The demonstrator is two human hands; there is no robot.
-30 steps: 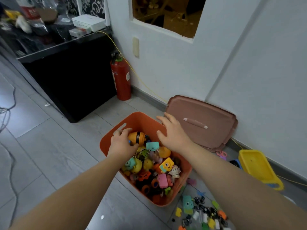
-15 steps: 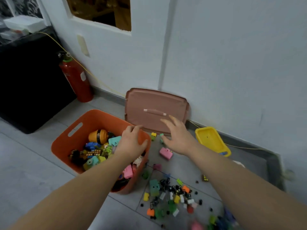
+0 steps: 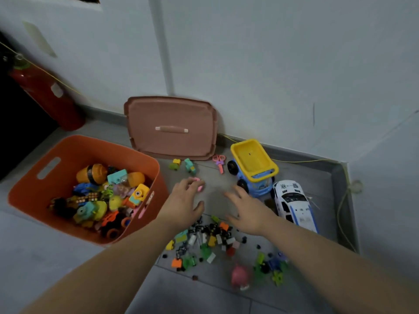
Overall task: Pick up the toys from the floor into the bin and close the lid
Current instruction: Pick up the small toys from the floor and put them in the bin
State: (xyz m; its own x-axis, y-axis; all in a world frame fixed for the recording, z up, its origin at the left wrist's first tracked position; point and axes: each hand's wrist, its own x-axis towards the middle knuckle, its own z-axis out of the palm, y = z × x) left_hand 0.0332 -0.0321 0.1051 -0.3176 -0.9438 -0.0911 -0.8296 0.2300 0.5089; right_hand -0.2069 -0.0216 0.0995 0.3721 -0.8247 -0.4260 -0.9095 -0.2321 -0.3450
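An orange bin (image 3: 74, 148) stands on the floor at the left, filled with several colourful toys. Its brown lid (image 3: 170, 114) leans against the wall behind. My left hand (image 3: 184, 200) hovers just right of the bin, its fingertips at a small pink toy (image 3: 199, 185); whether it grips the toy is unclear. My right hand (image 3: 247, 209) is spread open over the floor, holding nothing. Below both hands lies a scatter of small bricks (image 3: 210, 236). A blue and yellow dump truck (image 3: 254, 168) and a white police car (image 3: 293, 205) sit to the right.
Pink scissors (image 3: 219, 162) and two small toys (image 3: 183, 165) lie in front of the lid. A pink figure (image 3: 239, 275) and green pieces (image 3: 269, 266) lie nearer to me. A red fire extinguisher (image 3: 45, 94) stands at the wall on the left. A yellow cable (image 3: 340, 211) runs along the skirting.
Both hands have left the bin and moved right over the floor toys. The view swung right, bringing the truck and police car into sight. My left hand now reaches the pink toy.
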